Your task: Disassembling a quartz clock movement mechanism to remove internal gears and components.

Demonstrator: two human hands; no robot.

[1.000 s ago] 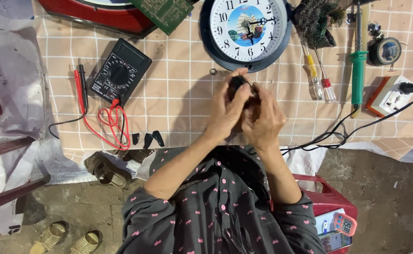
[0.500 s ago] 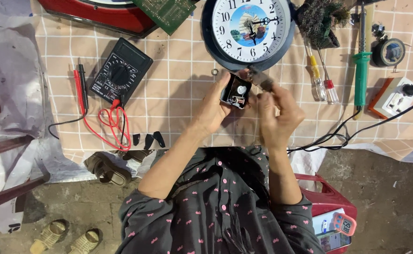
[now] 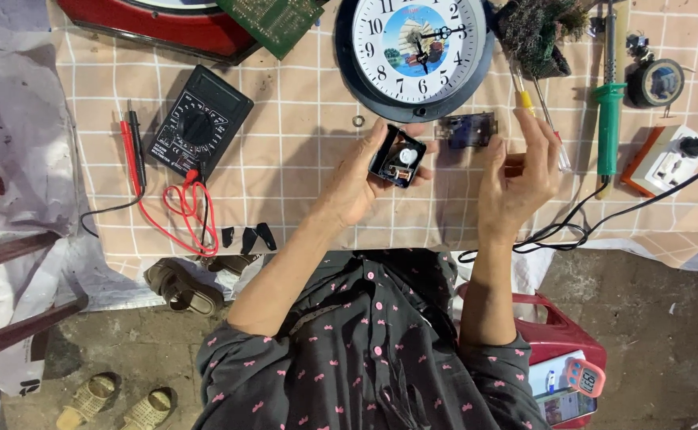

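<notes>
— Hands first: what has the left hand (image 3: 361, 179) got?

— It grasps a small black clock movement (image 3: 397, 156), an open square box with a white gear and a copper coil showing inside. Fingers curl around its edges, and it sits raised above the checked tablecloth (image 3: 301, 183), just below the wall clock (image 3: 415, 48).

— And the right hand (image 3: 516, 179)?

— Released, fingers spread and half lifted, gripping nothing. Just beside its fingertips lies a clear, bluish cover piece (image 3: 467, 130) on the cloth; possibly it touches the thumb, but the view is too poor to say.

— Where does that cover sit next to the movement?

— To the right of it, near but apart, under the clock's lower rim.

— What else is on the table?

— A black multimeter (image 3: 198, 122) at the left, with red and black probes (image 3: 132, 151) and a coil of red lead. A green-handled soldering iron (image 3: 608, 119) stands to the right of the hand, two thin screwdrivers (image 3: 536, 107) between them. A white socket block (image 3: 666, 163) with a black cable is at the far right, and a small metal washer (image 3: 358, 121) lies by the clock's rim.
</notes>
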